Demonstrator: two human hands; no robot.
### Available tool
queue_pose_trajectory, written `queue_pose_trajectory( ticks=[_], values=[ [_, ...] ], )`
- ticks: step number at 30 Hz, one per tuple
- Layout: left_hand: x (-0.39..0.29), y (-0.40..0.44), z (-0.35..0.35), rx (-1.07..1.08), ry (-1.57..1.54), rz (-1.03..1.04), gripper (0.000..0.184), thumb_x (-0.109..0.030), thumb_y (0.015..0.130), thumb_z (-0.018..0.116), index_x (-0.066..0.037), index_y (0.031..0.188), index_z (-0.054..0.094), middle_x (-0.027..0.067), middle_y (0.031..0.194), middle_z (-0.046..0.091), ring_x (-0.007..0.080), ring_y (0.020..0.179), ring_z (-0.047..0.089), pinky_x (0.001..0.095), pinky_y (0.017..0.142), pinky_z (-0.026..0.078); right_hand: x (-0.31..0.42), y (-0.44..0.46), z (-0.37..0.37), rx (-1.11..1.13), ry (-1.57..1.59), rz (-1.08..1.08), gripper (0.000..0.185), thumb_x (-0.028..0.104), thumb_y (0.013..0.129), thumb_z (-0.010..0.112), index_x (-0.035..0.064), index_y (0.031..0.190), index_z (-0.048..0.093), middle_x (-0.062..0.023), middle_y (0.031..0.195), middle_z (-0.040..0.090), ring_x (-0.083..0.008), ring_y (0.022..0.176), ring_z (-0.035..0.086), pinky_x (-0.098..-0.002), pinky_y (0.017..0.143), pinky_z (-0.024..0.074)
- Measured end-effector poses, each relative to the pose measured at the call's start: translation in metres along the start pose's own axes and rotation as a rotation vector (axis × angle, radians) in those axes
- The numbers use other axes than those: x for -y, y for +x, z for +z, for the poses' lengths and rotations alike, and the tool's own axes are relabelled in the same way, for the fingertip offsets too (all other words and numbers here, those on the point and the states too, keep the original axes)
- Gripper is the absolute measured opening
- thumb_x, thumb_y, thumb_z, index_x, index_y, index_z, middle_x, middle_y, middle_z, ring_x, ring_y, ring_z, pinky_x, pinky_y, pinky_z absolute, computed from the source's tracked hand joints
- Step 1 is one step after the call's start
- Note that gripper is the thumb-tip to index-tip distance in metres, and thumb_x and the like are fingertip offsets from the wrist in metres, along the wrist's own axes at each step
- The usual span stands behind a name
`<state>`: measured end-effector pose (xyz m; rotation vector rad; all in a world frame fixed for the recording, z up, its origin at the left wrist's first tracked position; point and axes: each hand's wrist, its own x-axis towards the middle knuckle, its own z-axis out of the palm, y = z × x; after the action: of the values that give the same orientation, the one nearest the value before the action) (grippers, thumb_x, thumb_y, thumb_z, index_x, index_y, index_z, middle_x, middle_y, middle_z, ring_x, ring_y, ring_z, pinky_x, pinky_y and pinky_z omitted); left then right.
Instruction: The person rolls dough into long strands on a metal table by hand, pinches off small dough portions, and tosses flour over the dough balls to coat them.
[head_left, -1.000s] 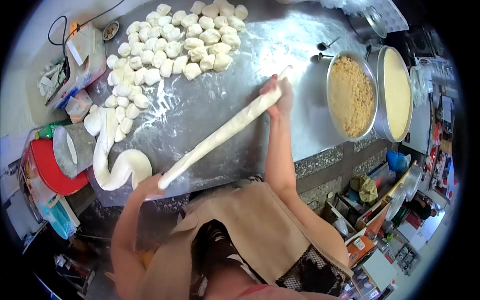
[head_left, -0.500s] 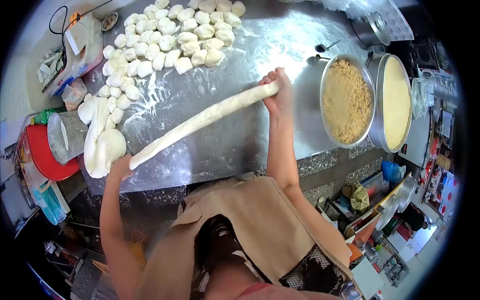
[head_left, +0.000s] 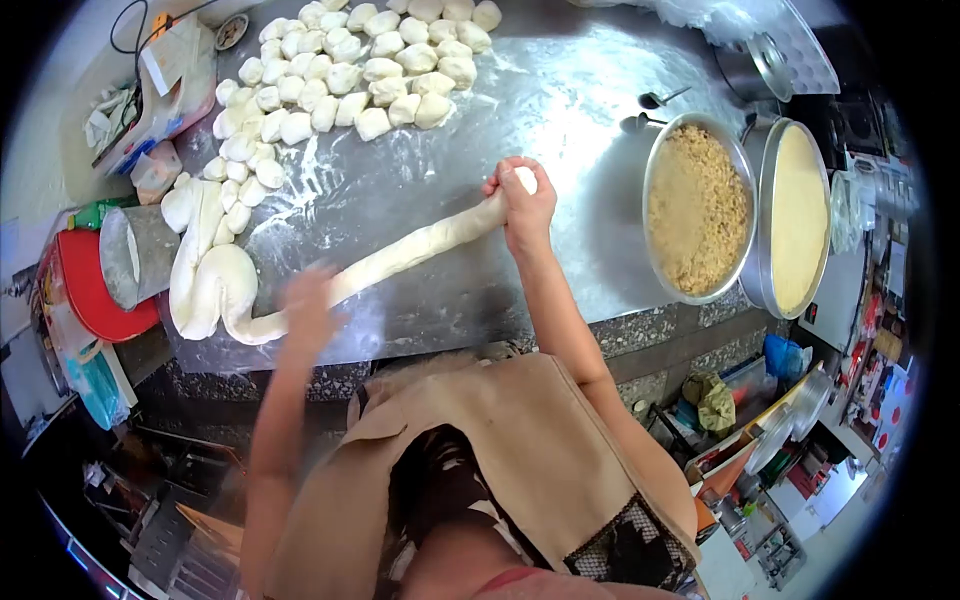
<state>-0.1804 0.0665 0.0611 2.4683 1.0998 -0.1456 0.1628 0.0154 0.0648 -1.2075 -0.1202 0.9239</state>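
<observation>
A long rope of dough (head_left: 420,246) slants up across the metal table from left to right. My right hand (head_left: 527,208) is wrapped round its far end, and a stub of dough pokes out above the fist. Over the rope's lower left stretch is my left hand (head_left: 312,300), smeared by motion, so its fingers cannot be made out. Left of it the dough continues into a thick folded coil (head_left: 222,285) lying on the table. Many small dough pieces (head_left: 345,78) sit in a floured cluster behind.
On the right stand a metal bowl of crumbly brown filling (head_left: 697,215) and a round pan with a pale yellow surface (head_left: 797,220). A dark spoon (head_left: 660,98) lies near the bowl. A metal container (head_left: 135,258) and a red lid (head_left: 85,285) are at the left.
My right hand has moved left and slightly down with the rope's end. My left hand has shifted right and up along the dough, whose gripped span is now shorter.
</observation>
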Motion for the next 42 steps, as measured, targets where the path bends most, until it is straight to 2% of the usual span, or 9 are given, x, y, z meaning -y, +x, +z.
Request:
queue_pose_trajectory(
  ticks=[2,5,9,14,19,28,33,37,42],
  values=[
    [-0.101,0.067,-0.006,-0.105,-0.399,0.142,0.090,-0.022,0.064,0.082,-0.011,0.141,0.036,0.0169,0.141,0.042,0.0348,0.131,0.037,0.0481,0.109,0.026,0.002,-0.017,0.013,0.043,-0.029,-0.031,0.012,0.010,0.090,0.064,0.0024,0.094,0.056,-0.0071,0.080,0.060,-0.0159,0.070,0.060,-0.0287,0.065,0.0511],
    [-0.175,0.133,0.016,-0.280,-1.020,0.140,0.072,-0.020,0.067,0.080,-0.008,0.130,0.047,0.0194,0.123,0.058,0.0370,0.113,0.056,0.0439,0.093,0.046,0.013,-0.039,0.028,0.090,-0.221,-0.239,0.019,0.015,0.087,0.069,0.0034,0.099,0.060,-0.0055,0.084,0.065,-0.0153,0.074,0.062,-0.0274,0.069,0.0511],
    [-0.179,0.137,0.008,-0.303,-0.812,0.065,0.039,-0.022,0.067,0.079,-0.007,0.099,0.064,0.0169,0.081,0.068,0.0369,0.080,0.066,0.0431,0.069,0.053,0.039,-0.030,0.008,0.257,-0.926,-0.516,0.032,0.022,0.079,0.074,0.0058,0.104,0.061,-0.0119,0.099,0.066,-0.0261,0.086,0.064,-0.0342,0.078,0.0504],
    [-0.174,0.144,0.002,-0.250,-0.716,0.128,0.037,-0.024,0.067,0.079,-0.006,0.095,0.063,0.0170,0.080,0.067,0.0382,0.076,0.065,0.0452,0.065,0.052,0.085,-0.036,0.013,0.472,-1.030,-0.182,0.034,0.020,0.078,0.073,0.0040,0.106,0.061,-0.0151,0.095,0.064,-0.0323,0.086,0.062,-0.0396,0.076,0.0505],
    [-0.169,0.143,0.004,-0.346,-0.654,0.157,0.027,-0.024,0.073,0.073,-0.005,0.090,0.063,0.0184,0.077,0.066,0.0390,0.072,0.064,0.0462,0.063,0.051,0.060,-0.038,0.027,0.400,-1.307,-0.669,0.019,0.015,0.080,0.069,0.0041,0.094,0.061,-0.0136,0.081,0.059,-0.0306,0.070,0.061,-0.0366,0.064,0.0505],
    [-0.164,0.135,0.006,-0.442,-0.589,0.150,0.021,-0.019,0.073,0.070,-0.007,0.087,0.063,0.0154,0.081,0.066,0.0378,0.072,0.064,0.0444,0.065,0.051,-0.006,0.004,0.023,0.131,-1.212,-0.779,0.016,0.017,0.079,0.063,0.0019,0.078,0.057,-0.0181,0.080,0.057,-0.0379,0.067,0.057,-0.0462,0.062,0.0470],
    [-0.162,0.133,-0.009,-0.374,-0.841,0.096,0.022,-0.018,0.074,0.075,-0.007,0.086,0.060,0.0122,0.087,0.065,0.0298,0.082,0.064,0.0373,0.074,0.050,0.000,0.116,0.027,-0.186,-1.282,-0.596,0.026,0.023,0.076,0.065,0.0026,0.091,0.061,-0.0186,0.102,0.060,-0.0397,0.093,0.058,-0.0481,0.076,0.0489],
    [-0.132,0.154,0.014,-0.466,-0.950,0.076,0.021,-0.020,0.082,0.070,-0.004,0.087,0.057,0.0161,0.113,0.060,0.0311,0.106,0.058,0.0382,0.091,0.044,0.013,0.041,-0.012,0.705,-1.365,-0.490,0.051,0.023,0.070,0.073,0.0051,0.116,0.059,-0.0199,0.116,0.057,-0.0374,0.115,0.049,-0.0484,0.086,0.0482],
    [-0.134,0.142,0.011,-0.218,-1.212,0.143,0.033,-0.027,0.077,0.075,-0.003,0.092,0.058,0.0180,0.115,0.061,0.0342,0.107,0.059,0.0403,0.092,0.045,0.011,-0.009,0.013,0.516,-0.774,0.103,0.044,0.015,0.067,0.077,0.0063,0.107,0.062,-0.0121,0.098,0.062,-0.0227,0.090,0.061,-0.0354,0.078,0.0503]
  ],
)
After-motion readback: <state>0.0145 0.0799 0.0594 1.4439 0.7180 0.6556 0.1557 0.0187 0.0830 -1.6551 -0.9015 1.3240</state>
